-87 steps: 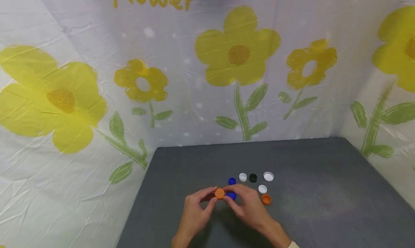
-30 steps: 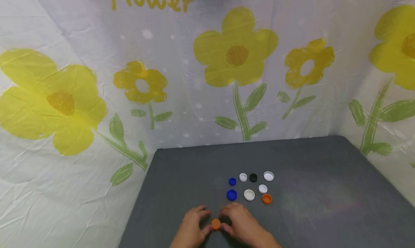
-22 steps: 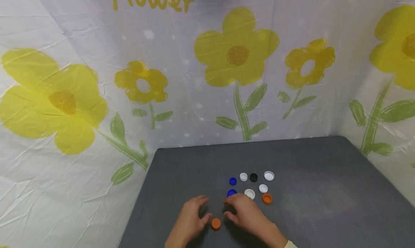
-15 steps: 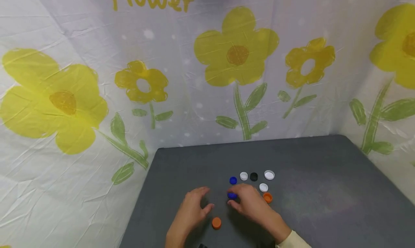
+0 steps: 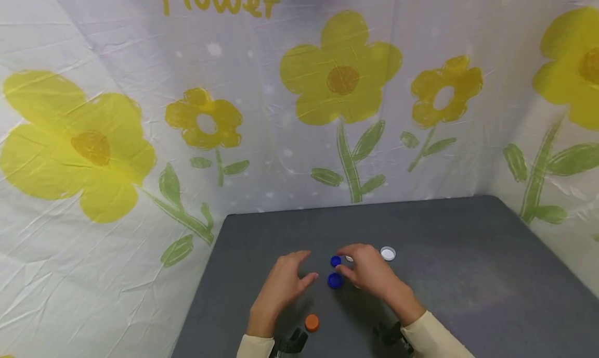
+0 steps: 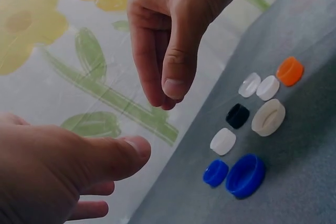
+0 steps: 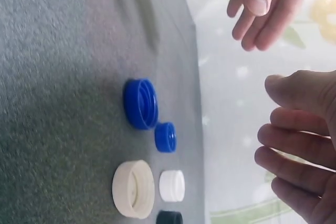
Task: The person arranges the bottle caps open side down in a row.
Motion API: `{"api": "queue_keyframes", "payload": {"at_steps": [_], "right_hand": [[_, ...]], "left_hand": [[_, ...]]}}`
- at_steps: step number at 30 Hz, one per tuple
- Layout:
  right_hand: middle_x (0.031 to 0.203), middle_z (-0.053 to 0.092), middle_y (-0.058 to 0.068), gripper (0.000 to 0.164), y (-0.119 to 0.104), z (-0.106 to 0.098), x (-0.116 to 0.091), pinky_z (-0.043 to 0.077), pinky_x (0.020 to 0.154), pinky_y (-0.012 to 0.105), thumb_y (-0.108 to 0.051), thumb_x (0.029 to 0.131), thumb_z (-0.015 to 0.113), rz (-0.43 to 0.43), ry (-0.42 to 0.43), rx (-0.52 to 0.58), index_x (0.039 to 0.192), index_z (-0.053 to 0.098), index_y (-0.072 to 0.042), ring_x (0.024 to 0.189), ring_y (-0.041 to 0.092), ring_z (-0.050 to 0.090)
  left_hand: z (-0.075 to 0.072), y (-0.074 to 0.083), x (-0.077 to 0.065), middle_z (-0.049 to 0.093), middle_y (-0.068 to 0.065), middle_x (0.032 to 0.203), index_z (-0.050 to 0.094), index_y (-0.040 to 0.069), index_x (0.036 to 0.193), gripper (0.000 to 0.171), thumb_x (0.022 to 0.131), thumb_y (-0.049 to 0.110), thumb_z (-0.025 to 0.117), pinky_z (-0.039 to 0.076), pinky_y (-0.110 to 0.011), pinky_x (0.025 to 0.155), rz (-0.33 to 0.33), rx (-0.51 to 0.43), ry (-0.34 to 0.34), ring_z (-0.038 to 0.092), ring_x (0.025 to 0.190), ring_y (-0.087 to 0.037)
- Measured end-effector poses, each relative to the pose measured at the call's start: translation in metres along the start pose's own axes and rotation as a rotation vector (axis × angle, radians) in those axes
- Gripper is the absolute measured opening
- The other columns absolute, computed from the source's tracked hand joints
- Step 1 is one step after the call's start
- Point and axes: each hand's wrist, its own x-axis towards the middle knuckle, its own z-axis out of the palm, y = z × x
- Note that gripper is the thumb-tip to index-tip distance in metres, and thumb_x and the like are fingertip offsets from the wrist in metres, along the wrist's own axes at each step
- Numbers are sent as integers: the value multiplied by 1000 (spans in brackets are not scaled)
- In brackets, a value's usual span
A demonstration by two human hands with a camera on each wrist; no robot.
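An orange bottle cap [image 5: 311, 323] lies on the dark grey table, nearer the person than the other caps. My left hand [image 5: 283, 282] is raised over the table with thumb and fingers apart, holding nothing. To its right hovers my right hand [image 5: 374, 275], also holding nothing, with loosely bent fingers. Between them lie a small blue cap [image 5: 335, 261] and a larger blue cap [image 5: 334, 281]. The right hand hides several caps in the head view; in the left wrist view these include a black cap [image 6: 238, 116], an off-white cap [image 6: 269, 117] and a second orange cap [image 6: 290, 71].
A wide white cap [image 5: 388, 253] lies to the right of the right hand. The table [image 5: 449, 275] reaches back to a white sheet [image 5: 267, 181] with painted yellow flowers. Black wrist devices [image 5: 295, 341] sit by the cuffs.
Earlier both hands held the orange cap between their fingertips. It was lowered to the table's near part and let go. Both hands then moved up and away from it, towards the blue caps.
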Motion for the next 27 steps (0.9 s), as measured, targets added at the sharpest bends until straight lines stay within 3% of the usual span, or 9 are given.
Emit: {"api": "queue_keyframes", "payload": {"at_steps": [8,18,27], "right_hand": [[112,83,10,25,11,2,0,65,89,49,-13,91,89,8,-16,2,114,83,-4,104,29,80],[104,85,8,29,30,27,-7,65,83,45,-15,86,92,-38,-23,16,111,84,-4,95,29,81],[100,85,6,30,37,46,-13,65,78,41,-15,81,95,-32,-38,0,106,84,-6,89,25,80]], "left_hand": [[13,0,14,73,-18,142,70,2,143,54,97,25,86,57,-56,109,-6,12,-23,70,132,-38],[40,-8,21,77,-16,135,74,1,137,50,94,21,89,59,-53,107,-17,-3,-75,73,128,-35],[62,-15,24,81,-13,125,78,2,129,47,89,23,92,60,-48,105,35,41,-66,76,120,-31]]}}
